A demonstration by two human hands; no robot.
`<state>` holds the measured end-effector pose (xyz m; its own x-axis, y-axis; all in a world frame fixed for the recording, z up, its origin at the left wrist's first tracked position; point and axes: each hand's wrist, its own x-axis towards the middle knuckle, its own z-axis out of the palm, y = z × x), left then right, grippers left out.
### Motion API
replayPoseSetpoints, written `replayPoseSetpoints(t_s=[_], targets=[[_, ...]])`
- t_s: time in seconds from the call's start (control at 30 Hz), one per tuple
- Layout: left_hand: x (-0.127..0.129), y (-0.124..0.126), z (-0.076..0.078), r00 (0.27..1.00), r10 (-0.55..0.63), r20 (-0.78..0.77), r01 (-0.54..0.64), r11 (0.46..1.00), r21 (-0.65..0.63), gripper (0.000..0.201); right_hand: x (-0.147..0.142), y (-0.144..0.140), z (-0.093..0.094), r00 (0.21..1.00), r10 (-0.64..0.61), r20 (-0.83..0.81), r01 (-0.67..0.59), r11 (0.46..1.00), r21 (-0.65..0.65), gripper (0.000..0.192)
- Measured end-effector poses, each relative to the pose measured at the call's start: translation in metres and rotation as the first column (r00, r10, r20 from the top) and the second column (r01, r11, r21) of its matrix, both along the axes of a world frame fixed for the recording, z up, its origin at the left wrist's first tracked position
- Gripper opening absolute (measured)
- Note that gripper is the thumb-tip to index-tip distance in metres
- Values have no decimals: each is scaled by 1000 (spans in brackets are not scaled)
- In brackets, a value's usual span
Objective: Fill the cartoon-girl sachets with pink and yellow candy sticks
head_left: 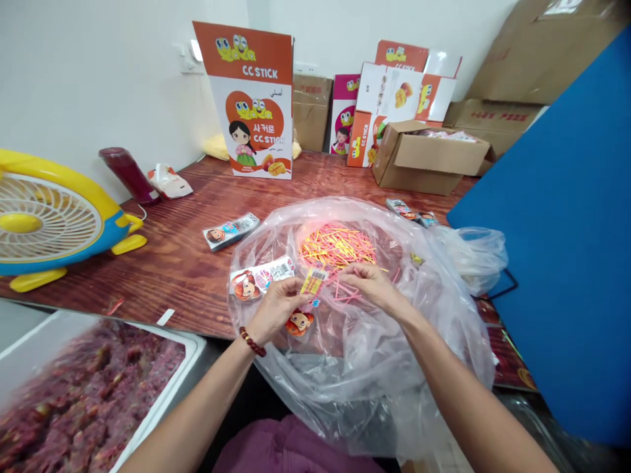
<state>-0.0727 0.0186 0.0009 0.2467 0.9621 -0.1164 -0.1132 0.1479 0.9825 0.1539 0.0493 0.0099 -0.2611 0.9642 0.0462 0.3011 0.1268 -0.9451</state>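
My left hand point(279, 303), with a beaded bracelet at its wrist, pinches a small printed packet point(313, 281) with a yellow panel and a barcode. Close to its right, my right hand point(371, 284) has thumb and fingers pinched together; what they hold, if anything, is too small to make out. Just beyond the hands is a pile of thin pink and yellow sticks point(338, 246) on a large clear plastic bag point(419, 358). A cartoon-printed wrapper point(299, 322) shows below the left hand. Left of it lies a stack of similar wrappers point(246, 286).
Another wrapper stack point(231, 231) lies on the wooden table point(182, 279). A yellow fan point(54, 217) stands left, above a white tub point(190, 355) of dark reddish pieces. Behind are a CC Stick box point(261, 125) and an open carton point(438, 161); a blue panel point(566, 249) borders the right.
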Motion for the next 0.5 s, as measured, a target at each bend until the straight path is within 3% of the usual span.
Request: replayPoseSetpoints(t_s=[0.1,0.23,0.37,0.43,0.5], targets=[[-12,0,-2,998,-29,-49,29,1000,-9,23,27,6,-6,931,-32,364,-15,992,124,11],[-17,2,-12,986,-135,-100,131,990,-48,25,32,1,-15,655,54,753,-282,943,177,10],[-16,6,-23,948,-212,-237,203,977,-64,22,23,-2,-21,361,69,930,-469,875,117,16],[-16,8,-25,897,-306,-319,286,952,-109,21,21,1,-24,296,60,953,-511,853,105,16],[-14,9,-27,855,-375,-357,347,927,-142,20,22,5,-26,291,58,955,-538,835,113,17]])
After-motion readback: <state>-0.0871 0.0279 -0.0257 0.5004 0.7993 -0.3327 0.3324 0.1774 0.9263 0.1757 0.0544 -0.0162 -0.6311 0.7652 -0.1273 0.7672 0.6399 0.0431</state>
